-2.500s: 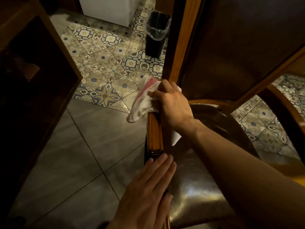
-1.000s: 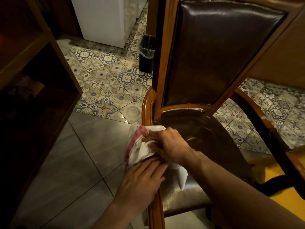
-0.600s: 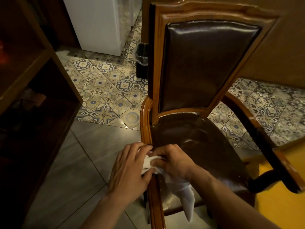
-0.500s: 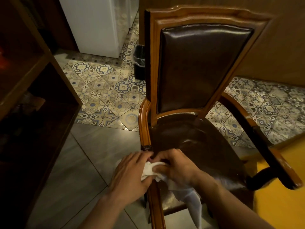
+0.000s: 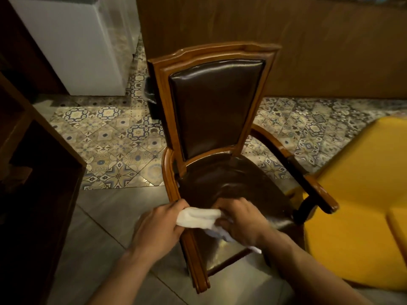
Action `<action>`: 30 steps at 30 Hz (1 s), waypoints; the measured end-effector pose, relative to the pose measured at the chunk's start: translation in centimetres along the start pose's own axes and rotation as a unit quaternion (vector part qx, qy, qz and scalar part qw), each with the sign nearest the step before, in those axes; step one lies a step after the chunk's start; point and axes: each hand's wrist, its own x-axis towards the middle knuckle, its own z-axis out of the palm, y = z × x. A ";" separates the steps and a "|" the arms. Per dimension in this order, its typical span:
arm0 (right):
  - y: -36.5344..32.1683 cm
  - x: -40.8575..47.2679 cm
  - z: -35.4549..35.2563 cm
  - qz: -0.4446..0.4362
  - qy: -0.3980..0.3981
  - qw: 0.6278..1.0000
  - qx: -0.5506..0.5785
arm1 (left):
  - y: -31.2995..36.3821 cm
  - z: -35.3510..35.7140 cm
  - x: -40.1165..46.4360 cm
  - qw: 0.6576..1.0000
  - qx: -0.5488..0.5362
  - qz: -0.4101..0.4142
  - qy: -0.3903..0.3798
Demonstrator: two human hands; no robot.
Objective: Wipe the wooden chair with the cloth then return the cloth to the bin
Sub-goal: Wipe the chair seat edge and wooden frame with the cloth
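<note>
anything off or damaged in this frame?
Nothing stands out. The wooden chair stands upright with no damage visible in the dim light; both the left hand and right hand hold the bunched white cloth over its left seat rail.

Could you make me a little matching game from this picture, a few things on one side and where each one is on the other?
Things:
1. cloth
2. bin
3. yellow seat
4. white cabinet

Places:
A. far left, standing on the patterned tiles
B. mostly hidden behind the chair's back
C. right of the chair, past its armrest
D. bunched between both hands at the chair's left armrest

Pairs: 1-D, 2-B, 3-C, 4-A
</note>
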 end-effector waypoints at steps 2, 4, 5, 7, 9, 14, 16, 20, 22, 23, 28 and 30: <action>-0.7 -0.4 -1.8 0.012 0.032 0.999 -0.028 | 1.2 -1.9 0.6 1.000 0.012 0.016 -0.007; -1.5 -0.9 -3.6 0.026 0.050 0.997 -0.046 | 2.6 -3.9 1.3 0.999 0.017 0.030 -0.015; -1.8 -1.3 -4.5 0.034 0.057 0.996 -0.057 | 3.1 -4.8 1.6 0.999 0.024 0.036 -0.014; -2.5 -2.4 -6.1 0.052 0.067 0.994 -0.070 | 4.3 -6.4 2.2 0.998 0.044 0.052 -0.014; -3.1 -3.8 -7.4 0.069 0.083 0.991 -0.073 | 5.7 -7.8 2.6 0.996 0.055 0.072 -0.017; -3.5 -7.5 -10.1 0.109 0.153 0.978 -0.090 | 9.8 -10.0 4.5 0.987 0.083 0.134 -0.005; -3.1 -8.9 -10.9 0.124 0.183 0.969 -0.106 | 11.7 -10.2 5.0 0.985 0.084 0.153 0.000; -2.0 -11.6 -12.6 0.151 0.223 0.957 -0.112 | 15.4 -10.0 5.5 0.980 0.081 0.180 0.009; -1.3 -12.6 -13.4 0.164 0.235 0.951 -0.117 | 17.2 -9.9 5.7 0.978 0.081 0.190 0.019; -0.9 -13.1 -13.8 0.169 0.242 0.948 -0.121 | 18.0 -9.9 5.9 0.978 0.080 0.193 0.023; 2.5 -15.9 -14.6 0.176 0.264 0.938 -0.143 | 22.5 -8.4 6.4 0.975 0.100 0.199 0.022; 4.7 -17.0 -14.9 0.175 0.260 0.940 -0.137 | 24.6 -7.2 6.7 0.975 0.106 0.196 0.023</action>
